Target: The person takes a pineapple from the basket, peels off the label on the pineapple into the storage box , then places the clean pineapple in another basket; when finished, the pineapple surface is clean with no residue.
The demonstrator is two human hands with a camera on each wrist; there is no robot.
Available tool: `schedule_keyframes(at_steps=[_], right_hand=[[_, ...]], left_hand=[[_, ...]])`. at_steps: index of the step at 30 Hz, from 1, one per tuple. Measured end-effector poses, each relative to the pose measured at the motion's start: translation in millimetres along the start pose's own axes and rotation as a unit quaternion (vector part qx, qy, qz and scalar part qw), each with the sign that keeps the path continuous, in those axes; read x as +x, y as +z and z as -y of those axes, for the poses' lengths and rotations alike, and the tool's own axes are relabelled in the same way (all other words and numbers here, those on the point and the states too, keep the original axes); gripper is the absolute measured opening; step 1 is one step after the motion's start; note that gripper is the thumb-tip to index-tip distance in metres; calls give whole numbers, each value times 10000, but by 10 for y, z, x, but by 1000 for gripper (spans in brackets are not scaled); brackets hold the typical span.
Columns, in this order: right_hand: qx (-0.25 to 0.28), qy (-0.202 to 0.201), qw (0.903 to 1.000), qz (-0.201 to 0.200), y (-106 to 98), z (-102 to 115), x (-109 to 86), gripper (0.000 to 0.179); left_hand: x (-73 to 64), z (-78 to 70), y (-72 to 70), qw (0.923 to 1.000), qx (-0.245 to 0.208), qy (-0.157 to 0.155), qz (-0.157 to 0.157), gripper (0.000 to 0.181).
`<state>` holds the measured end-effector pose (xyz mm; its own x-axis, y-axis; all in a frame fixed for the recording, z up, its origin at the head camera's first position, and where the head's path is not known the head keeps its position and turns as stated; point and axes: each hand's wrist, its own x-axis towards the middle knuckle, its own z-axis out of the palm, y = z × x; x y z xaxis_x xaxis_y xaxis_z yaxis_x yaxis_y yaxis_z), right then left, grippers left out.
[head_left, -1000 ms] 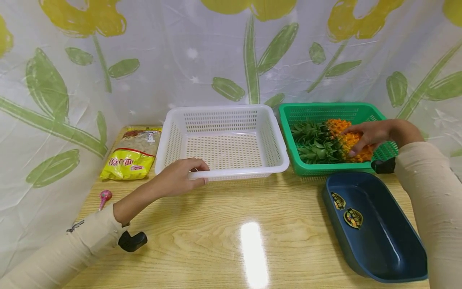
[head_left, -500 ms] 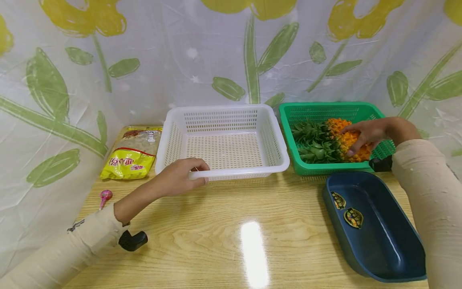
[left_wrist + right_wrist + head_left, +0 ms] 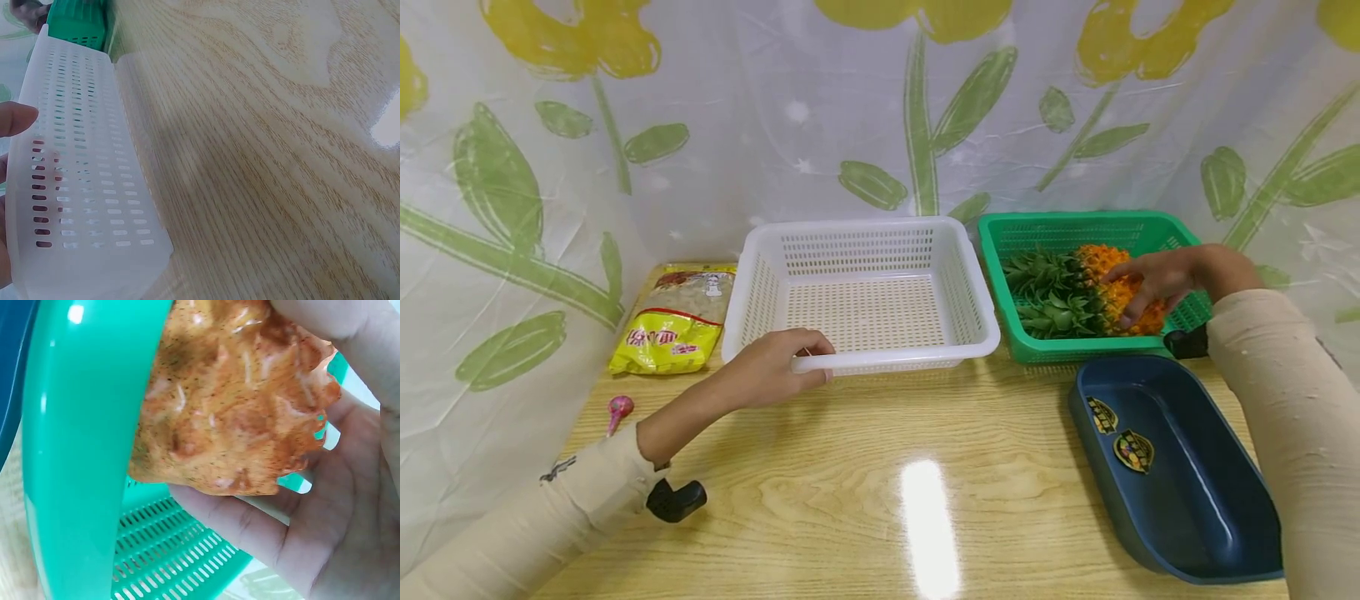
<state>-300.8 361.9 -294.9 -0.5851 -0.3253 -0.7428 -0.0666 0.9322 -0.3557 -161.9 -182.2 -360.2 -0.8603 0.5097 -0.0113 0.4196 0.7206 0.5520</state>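
Observation:
My left hand (image 3: 767, 371) pinches the near rim of a white perforated basket (image 3: 898, 358), thumb outside and fingers over the edge. In the left wrist view the thumb (image 3: 15, 119) lies against the basket's slotted wall (image 3: 81, 156). Inside a green perforated basket (image 3: 995, 258) lie two orange toy-like pineapples with leafy crowns to the left. My right hand (image 3: 1176, 271) grips the nearer pineapple (image 3: 1117, 300), thumb on its near side. The farther pineapple (image 3: 1097, 258) rests behind it. In the right wrist view, fingers curl round the bumpy pineapple's (image 3: 219, 406) end.
A dark blue tub (image 3: 1195, 475) with two stickers stands before the green basket. Left of the white basket lies a yellow food packet (image 3: 673, 325). A pink lollipop (image 3: 620, 407) is near the left forearm. A flower-printed curtain (image 3: 737, 125) hangs behind the table (image 3: 820, 500).
My right wrist and sleeve have shifted slightly left, the hand staying on the nearer pineapple. The left hand keeps its grip on the white basket's rim.

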Motion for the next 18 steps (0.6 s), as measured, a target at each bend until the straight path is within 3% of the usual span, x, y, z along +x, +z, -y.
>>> schedule_keyframes(at_steps=[7,18], right_hand=[[-55,221,9996,-135,-8,35,-2,95],[-6,61,9995,-318,-20,-41,-31,91]], left_hand=[[-2,-4,0,10000,0,-6,-18,16],[-3,-16,-5,10000,12,-2,-9,18]])
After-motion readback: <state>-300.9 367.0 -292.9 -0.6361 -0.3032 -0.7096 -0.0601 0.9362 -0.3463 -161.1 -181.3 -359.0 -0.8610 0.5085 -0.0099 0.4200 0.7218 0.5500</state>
